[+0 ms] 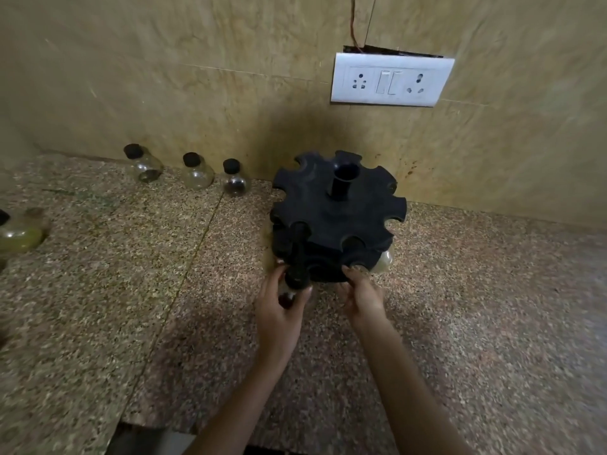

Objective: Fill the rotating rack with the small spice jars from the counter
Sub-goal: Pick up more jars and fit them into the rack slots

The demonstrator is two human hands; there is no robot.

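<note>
A black rotating rack (338,211) with notched tiers and a central tube stands on the granite counter (131,290) near the wall. My left hand (279,310) holds a small glass spice jar (295,277) with a black cap at the rack's lower front-left notch. My right hand (364,293) touches the lower tier's front edge with its fingertips. A jar (386,259) sits in the lower tier at the right. Three black-capped glass jars (143,162) (196,172) (234,180) stand along the wall to the left.
A jar with greenish contents (19,236) lies at the left edge of the counter. A white socket and switch plate (391,81) hangs on the tiled wall above the rack. The counter's front edge runs along the bottom left.
</note>
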